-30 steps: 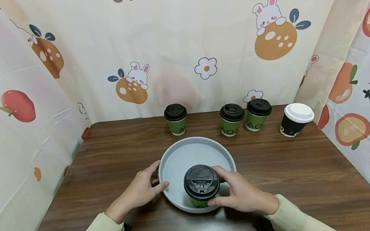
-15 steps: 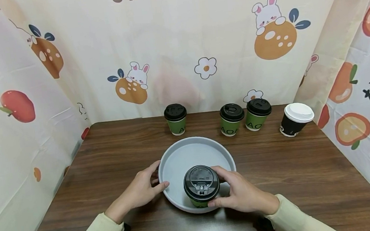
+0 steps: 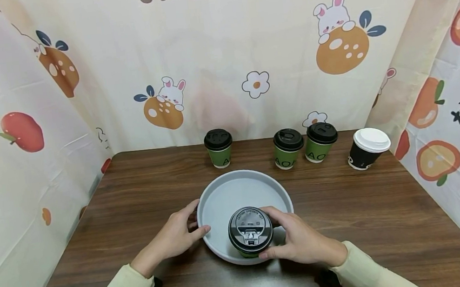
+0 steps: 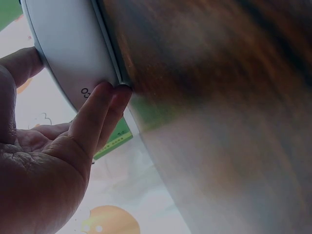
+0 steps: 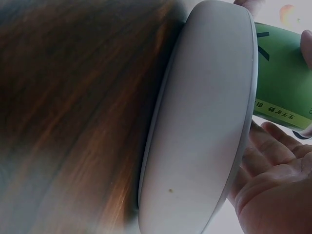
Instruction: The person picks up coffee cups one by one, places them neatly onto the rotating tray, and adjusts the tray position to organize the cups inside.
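A green paper cup with a black lid [image 3: 250,228] is over the front part of a round light-grey tray [image 3: 235,194]. My right hand [image 3: 296,239] grips the cup from its right side, thumb in front and fingers behind. In the right wrist view the cup's green wall [image 5: 282,73] shows above the tray rim; its base is hidden. My left hand [image 3: 178,231] holds the tray's left edge, thumb over the rim and fingers against the outer side. The left wrist view shows fingertips touching the tray's outer wall [image 4: 73,53] near the table.
Behind the tray stands one green cup with a black lid [image 3: 219,149]. Farther right are two more green cups, one [image 3: 288,149] beside the other [image 3: 320,142]. A black cup with a white lid [image 3: 368,148] stands at the right. Printed curtains border the wooden table [image 3: 142,185].
The gripped cup's lid sits slightly lower in the head view and catches more light, as from a small tilt or drop. Both hands and the tray stay nearly still.
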Motion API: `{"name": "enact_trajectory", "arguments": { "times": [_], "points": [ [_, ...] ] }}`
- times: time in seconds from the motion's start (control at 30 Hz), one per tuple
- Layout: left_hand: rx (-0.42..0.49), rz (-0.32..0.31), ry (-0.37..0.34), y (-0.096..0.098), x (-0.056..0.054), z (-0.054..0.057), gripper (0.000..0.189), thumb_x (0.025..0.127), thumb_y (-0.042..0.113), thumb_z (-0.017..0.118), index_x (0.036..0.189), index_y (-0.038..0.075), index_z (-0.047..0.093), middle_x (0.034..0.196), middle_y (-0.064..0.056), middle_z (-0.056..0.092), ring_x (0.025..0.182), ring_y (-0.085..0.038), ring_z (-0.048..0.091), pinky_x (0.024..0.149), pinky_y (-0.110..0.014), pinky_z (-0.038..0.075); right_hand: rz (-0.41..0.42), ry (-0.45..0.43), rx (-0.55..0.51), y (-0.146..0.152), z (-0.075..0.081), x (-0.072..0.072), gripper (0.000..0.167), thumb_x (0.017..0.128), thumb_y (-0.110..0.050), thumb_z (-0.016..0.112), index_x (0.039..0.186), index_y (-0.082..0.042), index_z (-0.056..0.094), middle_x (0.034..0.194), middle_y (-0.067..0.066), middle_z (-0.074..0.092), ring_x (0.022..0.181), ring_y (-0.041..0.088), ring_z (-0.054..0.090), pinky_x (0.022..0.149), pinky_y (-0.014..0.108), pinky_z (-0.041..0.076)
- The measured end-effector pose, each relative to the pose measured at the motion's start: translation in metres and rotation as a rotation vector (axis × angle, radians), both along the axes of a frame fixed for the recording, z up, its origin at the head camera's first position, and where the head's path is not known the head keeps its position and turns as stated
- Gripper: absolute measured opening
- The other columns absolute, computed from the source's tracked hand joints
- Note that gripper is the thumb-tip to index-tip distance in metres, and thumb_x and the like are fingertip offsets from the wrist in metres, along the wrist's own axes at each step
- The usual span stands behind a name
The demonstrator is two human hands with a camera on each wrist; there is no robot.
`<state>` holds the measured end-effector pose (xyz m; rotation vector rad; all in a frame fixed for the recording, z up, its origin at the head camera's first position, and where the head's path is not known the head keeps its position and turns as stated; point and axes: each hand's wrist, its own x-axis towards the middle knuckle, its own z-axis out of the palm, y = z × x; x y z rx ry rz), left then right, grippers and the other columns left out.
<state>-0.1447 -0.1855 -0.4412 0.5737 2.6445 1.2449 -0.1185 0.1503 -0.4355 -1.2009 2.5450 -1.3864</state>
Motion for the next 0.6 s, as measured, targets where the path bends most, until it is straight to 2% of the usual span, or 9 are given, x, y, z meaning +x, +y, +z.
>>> {"name": "enact_trajectory", "arguments": {
  "times": [0.3,0.6],
  "points": [
    [0.006,-0.008,0.007,-0.0003,-0.0009,-0.0008,0.074,0.094,0.019,0.077,0.154,-0.003,0.038,0.132,-0.021,0.063,0.114,-0.029,0.068,0.087,-0.032,0.059,-0.007,0.001,0.005,0.0019,0.0009,-0.0005,0.081,0.079,-0.042,0.090,0.147,-0.027,0.048,0.128,-0.012,0.065,0.105,0.010,0.067,0.095,0.036,0.053],
    [-0.001,0.004,-0.014,-0.0001,0.0001,0.0009,0.076,0.094,0.017,0.077,0.155,-0.001,0.037,0.135,-0.019,0.062,0.115,-0.027,0.068,0.088,-0.031,0.059,-0.022,0.007,0.023,0.0070,0.0003,-0.0011,0.081,0.079,-0.042,0.090,0.146,-0.024,0.048,0.118,-0.014,0.068,0.101,0.009,0.067,0.093,0.038,0.054]
  ]
}}
